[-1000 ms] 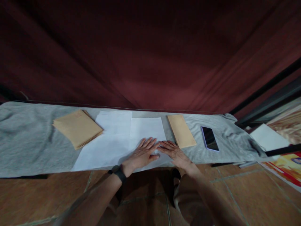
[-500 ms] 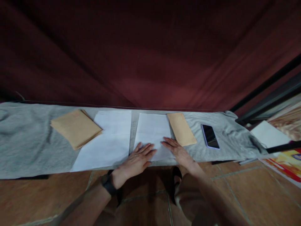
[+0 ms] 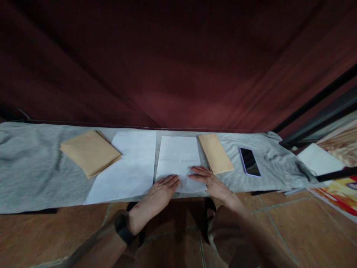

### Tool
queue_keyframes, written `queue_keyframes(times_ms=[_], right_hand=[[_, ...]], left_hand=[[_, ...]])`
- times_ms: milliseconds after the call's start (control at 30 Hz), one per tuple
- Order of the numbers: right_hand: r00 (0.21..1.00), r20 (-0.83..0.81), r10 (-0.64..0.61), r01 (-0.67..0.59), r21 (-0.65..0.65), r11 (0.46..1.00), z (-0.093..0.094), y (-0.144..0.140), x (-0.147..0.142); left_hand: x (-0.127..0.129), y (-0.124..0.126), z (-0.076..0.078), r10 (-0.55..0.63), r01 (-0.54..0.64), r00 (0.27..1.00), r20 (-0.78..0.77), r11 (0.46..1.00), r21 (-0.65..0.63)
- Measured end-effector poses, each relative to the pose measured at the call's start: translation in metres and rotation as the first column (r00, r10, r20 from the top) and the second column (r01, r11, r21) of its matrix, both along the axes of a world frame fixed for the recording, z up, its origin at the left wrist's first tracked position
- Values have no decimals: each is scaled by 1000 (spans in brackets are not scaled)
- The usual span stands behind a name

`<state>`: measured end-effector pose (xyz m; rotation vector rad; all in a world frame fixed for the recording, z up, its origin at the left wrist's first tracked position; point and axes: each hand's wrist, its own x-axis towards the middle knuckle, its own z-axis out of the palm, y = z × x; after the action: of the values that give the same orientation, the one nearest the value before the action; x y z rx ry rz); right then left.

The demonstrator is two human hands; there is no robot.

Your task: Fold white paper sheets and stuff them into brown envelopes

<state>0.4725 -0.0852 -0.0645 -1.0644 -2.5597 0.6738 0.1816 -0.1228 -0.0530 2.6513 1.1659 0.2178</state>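
A sheet of white paper [image 3: 180,150] lies in front of me, with a faint crease running across it. My left hand [image 3: 164,188] rests on its lower left part, fingers stretched out and close together. On the lower right part lies my right hand [image 3: 208,179], its fingers extended flat. To the left is wider white paper [image 3: 129,167], partly covered by a stack of brown envelopes [image 3: 90,152]. Right of the sheet, near my right hand, is another brown envelope [image 3: 215,153]. Whatever lies beneath my palms is hidden.
A grey cloth [image 3: 30,163] covers the narrow bench. A phone [image 3: 250,162] in a lilac case lies to the right. Behind hangs a dark red curtain [image 3: 178,74]. At the far right are a black frame and a colourful printed box [image 3: 338,195].
The white sheet has shifted slightly left and toward me. My left hand has drawn back a little with its fingers closer together; my right hand has moved slightly nearer me.
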Motion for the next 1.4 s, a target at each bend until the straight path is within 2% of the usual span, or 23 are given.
queue_keyframes(times_ms=[167, 300, 433, 533, 600, 667, 733, 800, 867, 933, 1033, 1167, 1267, 1400], right_hand=[[1000, -25, -16, 14, -94, 995, 6, -1, 4], [994, -99, -42, 22, -190, 981, 11, -2, 6], [957, -235, -172, 106, -268, 957, 10, -4, 6], [905, -236, -355, 266, -340, 902, 6, -3, 5], [868, -175, -465, 365, -410, 836, 3, -1, 4], [832, -149, -535, 431, -433, 792, 1, 2, 1], [794, -173, -583, 497, -369, 785, -1, 7, -4], [754, -203, -625, 576, -255, 777, -2, 11, -10], [735, -195, -650, 630, -159, 760, -3, 14, -16], [732, -139, -666, 661, -89, 745, -1, 16, -22], [710, 27, -703, 703, 7, 711, 4, 17, -30], [665, 227, -712, 719, 65, 692, 14, 19, -40], [641, 315, -700, 715, 87, 694, 20, 21, -45], [595, 372, -712, 713, 163, 682, 21, 23, -50]], left_hand=[[-23, 10, 6, 68, -62, 994, 87, 996, -66], [-40, 15, 10, 35, 5, 975, 219, 984, -178], [-51, 20, 9, 143, -71, 940, 311, 970, -234], [-54, 28, 11, 236, -111, 908, 346, 932, -344], [-52, 35, 14, 326, -142, 876, 357, 879, -455], [-48, 43, 16, 447, -228, 818, 362, 830, -509], [-42, 50, 14, 554, -319, 732, 395, 792, -521], [-36, 56, 12, 613, -353, 654, 443, 766, -537], [-31, 60, 10, 636, -384, 618, 463, 758, -528], [-27, 61, 12, 655, -473, 637, 407, 749, -465], [-22, 60, 20, 703, -636, 687, 187, 705, -313], [-17, 60, 30, 717, -710, 695, -48, 674, -205], [-15, 63, 30, 723, -724, 686, -89, 665, -182], [-13, 72, 25, 745, -743, 665, -54, 651, -154]])
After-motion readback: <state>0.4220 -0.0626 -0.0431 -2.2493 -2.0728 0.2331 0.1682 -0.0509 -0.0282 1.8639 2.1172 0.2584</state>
